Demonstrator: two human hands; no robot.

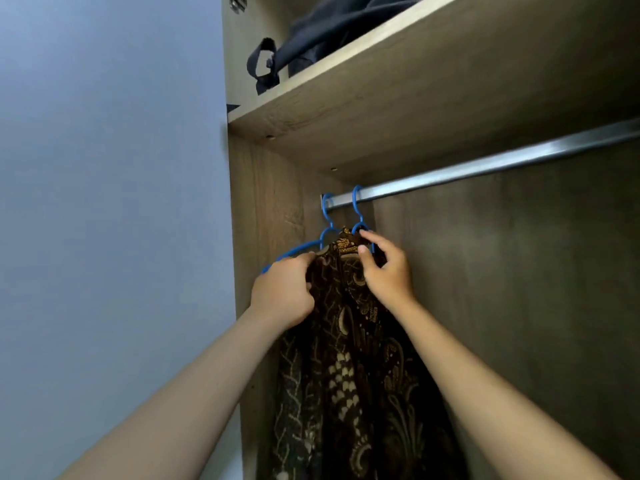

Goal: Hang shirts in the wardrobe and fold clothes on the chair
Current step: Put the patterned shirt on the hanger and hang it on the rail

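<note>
Brown batik shirt (349,358), soft cloth with tan leaf and scale patterning, hangs at lower centre of frame inside a wood-grain wardrobe (519,271). Two thin blue plastic hangers: left hanger (327,216) and right hanger (357,206), both hooked over a flat shiny metal rail (485,164) running from centre to the right edge. Left hand (285,292) curled, gripping the shirt's shoulder fabric at the left hanger's arm. Right hand (386,268) pinches the collar area just under the right hanger's hook, thumb and fingers narrow on cloth. Flat laminate shelf (381,98) at upper centre carries a dark navy fabric bag (311,39), its strap loop drooping over the edge. Plain bluish wall (104,168) fills left.
</note>
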